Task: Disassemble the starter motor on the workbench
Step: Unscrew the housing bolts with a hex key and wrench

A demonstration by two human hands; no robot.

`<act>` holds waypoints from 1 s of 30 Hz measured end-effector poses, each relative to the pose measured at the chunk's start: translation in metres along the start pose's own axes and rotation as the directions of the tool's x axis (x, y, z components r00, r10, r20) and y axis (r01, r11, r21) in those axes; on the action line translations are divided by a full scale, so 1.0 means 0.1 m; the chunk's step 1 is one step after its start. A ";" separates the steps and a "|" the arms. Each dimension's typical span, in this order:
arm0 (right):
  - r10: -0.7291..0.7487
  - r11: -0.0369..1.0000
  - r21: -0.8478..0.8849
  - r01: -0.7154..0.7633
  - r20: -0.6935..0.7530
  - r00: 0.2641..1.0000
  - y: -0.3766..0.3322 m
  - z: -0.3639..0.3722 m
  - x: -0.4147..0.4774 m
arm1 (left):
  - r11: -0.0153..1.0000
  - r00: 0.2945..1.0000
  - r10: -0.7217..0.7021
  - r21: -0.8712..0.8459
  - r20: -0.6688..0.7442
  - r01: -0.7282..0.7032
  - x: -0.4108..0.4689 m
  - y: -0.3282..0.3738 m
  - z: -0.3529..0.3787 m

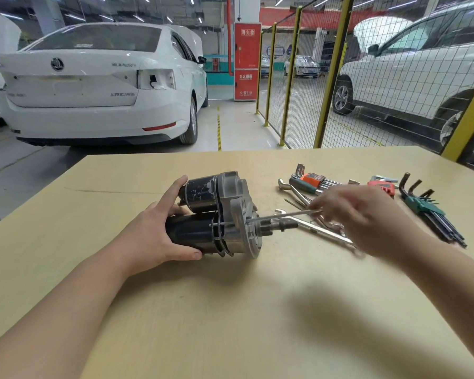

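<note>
Black steel fills my left hand (159,231), fingers and thumb curled round the body of the starter motor (219,214), which lies mid-counter (230,310). My right hand (361,217), blurred, pinches the end of a long through-bolt (282,216) sticking out of the grey end housing. I judge this is the bolt-removal step. Next comes a straight pull clear, then parking it by the hex keys (427,212) toward the far right edge.

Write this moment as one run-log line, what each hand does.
left hand grips starter motor on workbench | right hand pinches long bolt, far end in the motor | hex keys lie beside
</note>
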State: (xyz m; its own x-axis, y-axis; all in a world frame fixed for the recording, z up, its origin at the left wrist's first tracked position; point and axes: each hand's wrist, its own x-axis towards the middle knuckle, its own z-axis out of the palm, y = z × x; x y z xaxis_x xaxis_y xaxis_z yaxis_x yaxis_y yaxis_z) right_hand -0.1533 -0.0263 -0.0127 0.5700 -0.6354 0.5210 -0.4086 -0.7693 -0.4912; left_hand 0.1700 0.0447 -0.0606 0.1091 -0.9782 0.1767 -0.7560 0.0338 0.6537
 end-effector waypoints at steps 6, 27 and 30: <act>0.344 0.815 0.282 -0.507 0.468 0.814 -0.05 -0.05 0.10 | 1.000 1.000 0.013 0.011 0.001 -0.013 0.01 -0.02 0.00; 0.583 0.477 0.208 -0.854 0.652 0.484 -0.10 0.02 -0.04 | 0.998 0.998 0.068 0.017 -0.013 -0.067 0.05 -0.09 0.05; 0.520 0.451 0.383 -0.806 0.622 0.586 -0.16 0.03 -0.02 | 0.998 0.998 0.064 0.016 -0.013 -0.064 0.06 -0.12 0.05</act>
State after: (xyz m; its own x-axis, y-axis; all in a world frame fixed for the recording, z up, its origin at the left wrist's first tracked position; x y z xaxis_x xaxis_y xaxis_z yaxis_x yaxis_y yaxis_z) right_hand -0.1460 -0.0122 -0.0075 0.5646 -0.7305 -0.3841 -0.3709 0.1912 -0.9088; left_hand 0.1764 0.0377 -0.0708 0.0687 -0.9714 0.2273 -0.7718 0.0926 0.6291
